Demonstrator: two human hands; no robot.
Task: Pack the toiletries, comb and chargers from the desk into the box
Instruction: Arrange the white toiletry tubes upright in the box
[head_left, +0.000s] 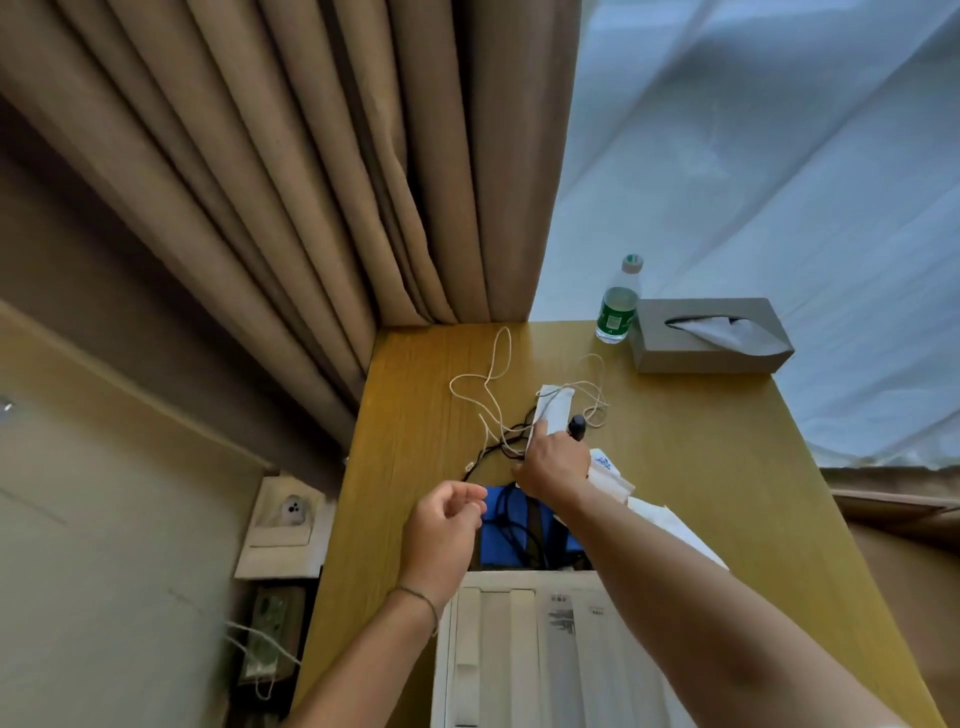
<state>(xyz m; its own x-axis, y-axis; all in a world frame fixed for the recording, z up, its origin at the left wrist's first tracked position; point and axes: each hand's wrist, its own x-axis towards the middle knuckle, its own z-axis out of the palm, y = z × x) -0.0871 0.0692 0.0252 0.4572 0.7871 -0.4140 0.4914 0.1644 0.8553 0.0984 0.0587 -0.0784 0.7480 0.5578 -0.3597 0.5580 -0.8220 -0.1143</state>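
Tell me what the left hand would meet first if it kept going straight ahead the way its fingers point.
Most likely the blue item with dark cables on it, just past the left hand. Its loosely curled fingers point right and slightly away, toward the right hand. Depth is unclear, so it may pass above.

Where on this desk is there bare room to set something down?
Bare wood lies along the desk's right side, below the tissue box and right of the white packets. A narrower strip runs down the left edge, left of the white cable. The middle is crowded: cables, packets, both hands and the box.
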